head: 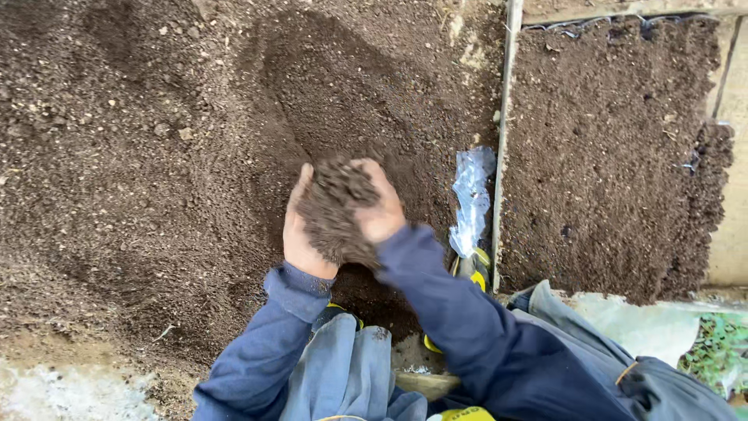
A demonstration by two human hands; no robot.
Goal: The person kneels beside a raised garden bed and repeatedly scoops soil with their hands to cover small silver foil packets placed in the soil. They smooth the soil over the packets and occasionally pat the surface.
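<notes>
I cup my left hand (300, 234) and right hand (379, 204) together, holding a clump of soil (335, 209) so it won't spill onto the dirt pile (140, 156).

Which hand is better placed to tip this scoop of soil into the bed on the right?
Probably the right hand: it cups the soil on the side nearer the divider board. The left hand sits farther away.
</notes>
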